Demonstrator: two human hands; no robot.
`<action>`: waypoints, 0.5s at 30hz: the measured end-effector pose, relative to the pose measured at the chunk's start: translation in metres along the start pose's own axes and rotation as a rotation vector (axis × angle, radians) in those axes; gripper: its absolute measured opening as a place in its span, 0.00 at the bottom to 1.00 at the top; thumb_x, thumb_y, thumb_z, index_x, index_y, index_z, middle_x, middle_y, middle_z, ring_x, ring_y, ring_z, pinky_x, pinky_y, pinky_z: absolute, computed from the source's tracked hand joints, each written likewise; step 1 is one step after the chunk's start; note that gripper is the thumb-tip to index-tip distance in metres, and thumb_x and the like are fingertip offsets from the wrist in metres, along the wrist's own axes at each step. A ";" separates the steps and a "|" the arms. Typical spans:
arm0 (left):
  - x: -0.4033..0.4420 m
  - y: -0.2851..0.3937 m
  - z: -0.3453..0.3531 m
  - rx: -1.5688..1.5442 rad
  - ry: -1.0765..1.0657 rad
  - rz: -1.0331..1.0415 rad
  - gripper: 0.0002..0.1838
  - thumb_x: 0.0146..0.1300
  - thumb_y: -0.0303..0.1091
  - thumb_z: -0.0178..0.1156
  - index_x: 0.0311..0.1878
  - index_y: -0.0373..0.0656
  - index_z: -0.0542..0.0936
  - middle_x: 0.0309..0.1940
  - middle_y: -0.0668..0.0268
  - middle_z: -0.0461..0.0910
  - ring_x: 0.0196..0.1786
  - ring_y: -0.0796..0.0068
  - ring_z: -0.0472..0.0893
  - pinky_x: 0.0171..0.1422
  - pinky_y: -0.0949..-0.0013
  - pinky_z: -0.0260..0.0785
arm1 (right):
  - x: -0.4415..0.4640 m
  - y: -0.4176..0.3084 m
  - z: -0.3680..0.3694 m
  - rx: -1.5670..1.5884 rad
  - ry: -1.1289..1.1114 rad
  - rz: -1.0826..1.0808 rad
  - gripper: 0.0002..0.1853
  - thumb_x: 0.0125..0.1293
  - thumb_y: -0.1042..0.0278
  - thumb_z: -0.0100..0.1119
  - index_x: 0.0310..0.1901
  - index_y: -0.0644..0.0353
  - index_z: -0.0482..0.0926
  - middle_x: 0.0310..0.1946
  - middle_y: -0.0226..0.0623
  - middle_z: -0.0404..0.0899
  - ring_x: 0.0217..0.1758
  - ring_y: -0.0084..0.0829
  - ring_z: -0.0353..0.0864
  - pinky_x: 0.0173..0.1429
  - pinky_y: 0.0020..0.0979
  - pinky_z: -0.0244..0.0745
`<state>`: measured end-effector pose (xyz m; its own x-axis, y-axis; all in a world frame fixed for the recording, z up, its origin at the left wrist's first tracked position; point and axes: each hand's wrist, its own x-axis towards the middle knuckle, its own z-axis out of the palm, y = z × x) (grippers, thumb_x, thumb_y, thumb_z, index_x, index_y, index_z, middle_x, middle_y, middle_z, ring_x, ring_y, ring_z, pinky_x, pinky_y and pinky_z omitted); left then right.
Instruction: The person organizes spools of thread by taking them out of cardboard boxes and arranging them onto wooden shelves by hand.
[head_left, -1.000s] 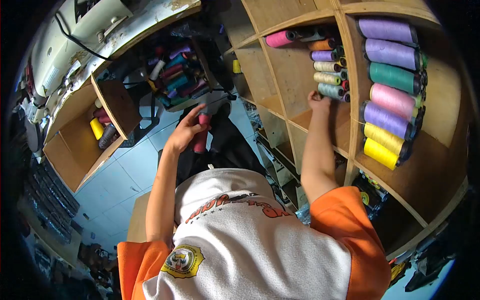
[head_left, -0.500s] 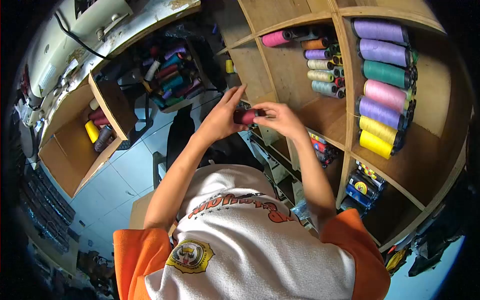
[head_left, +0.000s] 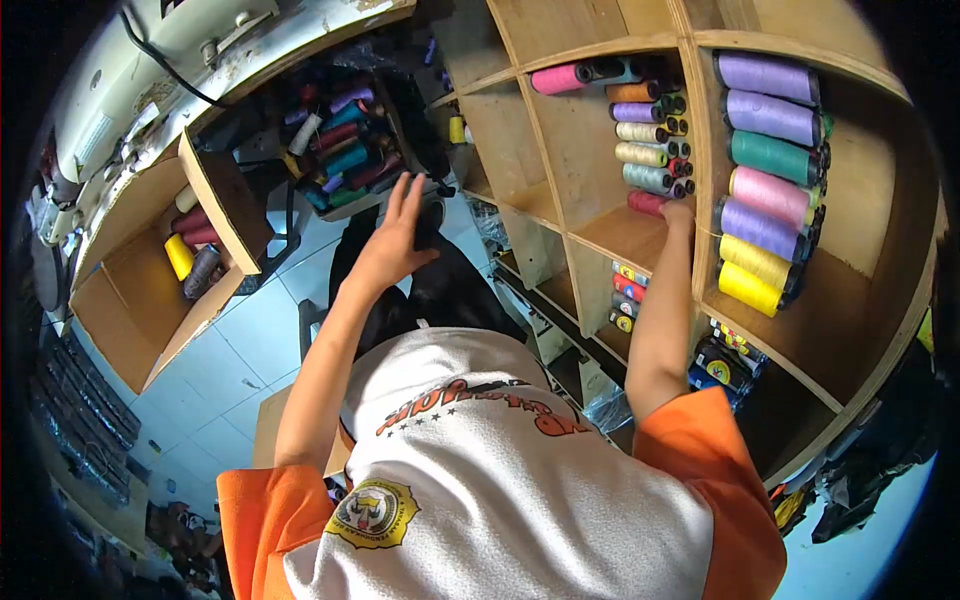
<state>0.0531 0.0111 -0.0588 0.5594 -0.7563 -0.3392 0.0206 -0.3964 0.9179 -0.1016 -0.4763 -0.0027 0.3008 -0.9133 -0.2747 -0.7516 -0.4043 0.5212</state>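
Red spool (head_left: 645, 203) moved from over your dark-clad legs (head_left: 460, 295) into the shelf (head_left: 622, 236), just below a pale-blue spool (head_left: 647, 178) | your right hand (head_left: 680, 213) touched its end, grip too hidden to tell | your left hand (head_left: 392, 252) was spread wide.

A crimson thread spool (head_left: 647, 203) lies on its side in a wooden compartment (head_left: 618, 238); one end meets the right hand (head_left: 680, 212).
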 end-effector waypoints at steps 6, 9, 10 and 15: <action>-0.026 -0.027 -0.020 0.124 0.126 -0.011 0.56 0.41 0.22 0.70 0.72 0.51 0.46 0.72 0.52 0.42 0.49 0.41 0.75 0.48 0.57 0.72 | 0.041 0.013 0.034 0.108 0.078 0.288 0.27 0.43 0.57 0.74 0.46 0.62 0.80 0.50 0.48 0.77 0.53 0.41 0.78 0.55 0.35 0.75; -0.035 -0.036 -0.024 0.156 0.144 -0.033 0.56 0.40 0.22 0.70 0.72 0.51 0.47 0.72 0.51 0.43 0.51 0.40 0.74 0.50 0.55 0.72 | 0.043 0.014 0.045 0.137 0.104 0.372 0.28 0.41 0.57 0.76 0.44 0.62 0.81 0.52 0.48 0.77 0.54 0.40 0.78 0.56 0.35 0.75; -0.039 -0.036 -0.026 0.151 0.132 -0.065 0.56 0.40 0.23 0.70 0.72 0.50 0.47 0.72 0.51 0.43 0.52 0.40 0.74 0.50 0.55 0.72 | 0.043 0.014 0.048 0.134 0.108 0.370 0.28 0.40 0.57 0.76 0.44 0.62 0.81 0.52 0.48 0.76 0.55 0.40 0.77 0.56 0.35 0.75; -0.047 -0.064 -0.018 0.211 0.131 -0.095 0.53 0.42 0.26 0.69 0.71 0.48 0.49 0.70 0.50 0.50 0.57 0.42 0.70 0.57 0.56 0.69 | 0.054 0.007 0.056 0.167 0.054 0.290 0.26 0.41 0.56 0.76 0.41 0.63 0.82 0.47 0.49 0.79 0.52 0.42 0.79 0.55 0.35 0.76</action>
<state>0.0404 0.0814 -0.0978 0.6660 -0.6421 -0.3796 -0.0873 -0.5725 0.8152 -0.1235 -0.5251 -0.0595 0.0882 -0.9921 -0.0888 -0.8948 -0.1181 0.4306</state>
